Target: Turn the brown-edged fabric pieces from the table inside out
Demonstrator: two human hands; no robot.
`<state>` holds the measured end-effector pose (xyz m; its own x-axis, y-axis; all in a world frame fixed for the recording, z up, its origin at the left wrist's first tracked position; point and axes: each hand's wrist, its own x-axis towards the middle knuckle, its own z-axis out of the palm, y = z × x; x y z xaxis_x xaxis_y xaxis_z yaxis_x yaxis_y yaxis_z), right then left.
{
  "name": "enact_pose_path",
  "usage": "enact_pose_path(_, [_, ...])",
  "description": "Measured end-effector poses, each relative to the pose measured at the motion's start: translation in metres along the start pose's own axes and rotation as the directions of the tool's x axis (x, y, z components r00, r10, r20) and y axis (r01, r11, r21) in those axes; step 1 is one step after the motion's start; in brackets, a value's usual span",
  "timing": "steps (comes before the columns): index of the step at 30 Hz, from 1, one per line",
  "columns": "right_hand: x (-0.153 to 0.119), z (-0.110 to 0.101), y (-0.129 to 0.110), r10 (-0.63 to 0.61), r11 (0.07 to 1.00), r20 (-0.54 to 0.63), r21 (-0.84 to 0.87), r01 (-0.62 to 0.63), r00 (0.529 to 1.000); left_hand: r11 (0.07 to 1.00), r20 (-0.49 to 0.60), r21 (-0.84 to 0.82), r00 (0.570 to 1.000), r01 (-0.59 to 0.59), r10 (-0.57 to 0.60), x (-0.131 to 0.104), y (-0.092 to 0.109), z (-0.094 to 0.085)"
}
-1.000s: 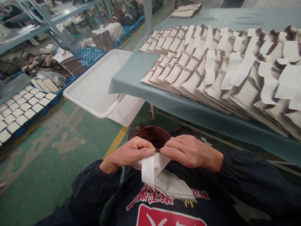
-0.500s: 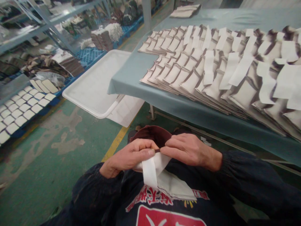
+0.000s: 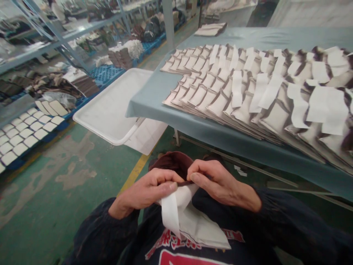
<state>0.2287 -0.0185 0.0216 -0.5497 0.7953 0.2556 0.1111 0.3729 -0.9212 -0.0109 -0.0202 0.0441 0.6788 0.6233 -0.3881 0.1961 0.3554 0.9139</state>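
Close in front of my apron, a fabric piece (image 3: pixel 201 224) hangs between my hands, with a maroon part (image 3: pixel 174 162) on the far side and off-white cloth toward me. My left hand (image 3: pixel 147 189) is closed on its dark folded edge, thumb on top and fingers behind. Just right of it, my right hand (image 3: pixel 220 184) pinches the same edge between thumb and forefinger. A white strip (image 3: pixel 170 213) dangles from the fabric under my left thumb. The fingertips partly hide the edge.
A table (image 3: pixel 146 97) with a blue-grey cover carries overlapping rows of off-white, brown-edged pieces (image 3: pixel 217 105) and loose white strips (image 3: pixel 237 88). Left of it stands a white plastic tub (image 3: pixel 110 106). Further left, blue pallets (image 3: pixel 103 71) bear stacked goods beside a metal rack (image 3: pixel 66 44).
My right hand has turned, its thumb now showing on top, with a little more of the dark edge exposed between the hands. The view has tilted up slightly.
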Motion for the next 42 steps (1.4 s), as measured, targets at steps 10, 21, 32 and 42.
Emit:
enact_pose_path(10, [0.001, 0.001, 0.002, -0.020, 0.983, 0.186, -0.174, 0.053, 0.982, 1.000, 0.022, 0.023, 1.000, -0.006, 0.005, -0.004, 0.000, -0.002])
enact_pose_path(21, [-0.009, 0.010, 0.001, -0.109, 0.973, 0.048, -0.199, 0.117, 0.993, 0.966, -0.013, 0.251, 0.997, -0.066, 0.071, -0.004, 0.007, -0.009])
enact_pose_path(32, [-0.003, 0.002, 0.002, -0.041, 0.987, 0.098, -0.148, 0.055, 0.994, 0.991, 0.068, 0.109, 0.995, -0.082, 0.075, -0.010, 0.013, 0.003])
enact_pose_path(42, [-0.017, 0.009, 0.032, 0.232, 0.906, 0.106, 0.338, -0.255, 0.967, 0.993, 0.068, 0.013, 0.990, -0.121, 0.120, 0.010, 0.004, 0.016])
